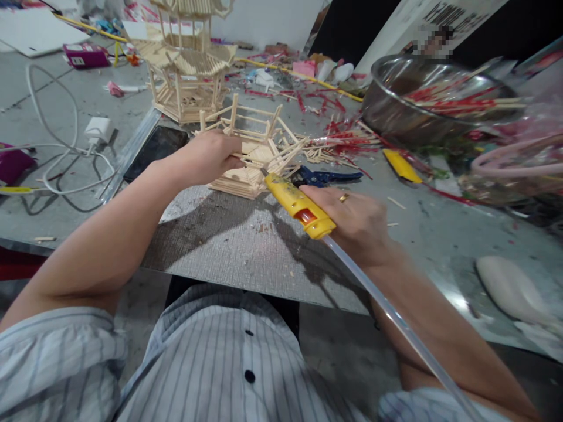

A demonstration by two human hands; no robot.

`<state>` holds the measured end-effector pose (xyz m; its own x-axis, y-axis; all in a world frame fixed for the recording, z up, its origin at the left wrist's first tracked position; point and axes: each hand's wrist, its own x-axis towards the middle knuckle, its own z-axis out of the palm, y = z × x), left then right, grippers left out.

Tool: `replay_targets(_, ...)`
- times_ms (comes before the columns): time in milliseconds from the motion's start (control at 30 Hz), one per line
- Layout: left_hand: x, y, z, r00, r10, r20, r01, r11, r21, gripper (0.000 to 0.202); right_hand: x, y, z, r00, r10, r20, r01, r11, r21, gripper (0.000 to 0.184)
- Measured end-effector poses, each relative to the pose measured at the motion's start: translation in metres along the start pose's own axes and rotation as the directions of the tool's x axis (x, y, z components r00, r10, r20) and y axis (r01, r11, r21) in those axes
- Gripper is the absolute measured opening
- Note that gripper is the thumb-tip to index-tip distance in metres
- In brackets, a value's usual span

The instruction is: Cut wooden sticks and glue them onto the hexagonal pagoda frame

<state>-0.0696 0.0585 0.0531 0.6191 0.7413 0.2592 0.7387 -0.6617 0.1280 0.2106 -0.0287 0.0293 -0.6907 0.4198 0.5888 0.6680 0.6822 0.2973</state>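
A small hexagonal frame of thin wooden sticks (237, 186), with upright posts and rails, stands on a grey patterned board (255, 252). My left hand (204, 157) reaches over its left side, fingers pinched on what looks like a thin wooden stick at the frame. In my right hand (352, 220) is a yellow glue gun (297, 202), its nozzle pointing at the front of the frame close to my left fingertips. A long clear glue stick (387, 310) trails from the gun's rear. Blue-handled pliers (329, 177) lie just beyond my right hand.
A taller stick-built pagoda (187, 70) stands behind the frame. At left are a dark phone (156, 151) and a white charger (99, 130) with its cable. Red-wrapped and loose sticks (338, 138) litter the right, near a metal bowl (396, 111). A white mouse-shaped object (510, 287) lies nearer.
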Motion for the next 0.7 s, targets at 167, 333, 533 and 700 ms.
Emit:
replay_targets(167,-0.0001,0.0029,-0.0019,1.0,-0.015,0.021,0.015,1.0,0.008,0.023,-0.0014,0.0003,0.002,1.0,0.009,0.013,-0.008,0.998,-0.06,0.031)
replay_targets(333,0.0003,0.0079,-0.0053,0.994,-0.081,0.072,0.079,0.997,0.018,0.023,-0.0039,0.0004,0.0053,0.999,0.05,0.02,-0.049,0.999,-0.02,0.034)
replay_targets(533,0.001,0.0095,-0.0061,0.993,-0.092,0.078,0.089,0.995,0.036,0.023,-0.0027,-0.0002,0.0046,0.994,0.099,0.056,-0.097,0.995,-0.025,0.035)
replay_targets(700,-0.0001,0.0077,-0.0047,0.996,-0.069,0.062,0.066,0.997,0.046,0.026,-0.0032,0.0002,0.0046,0.999,0.031,0.01,-0.031,0.998,-0.049,0.032)
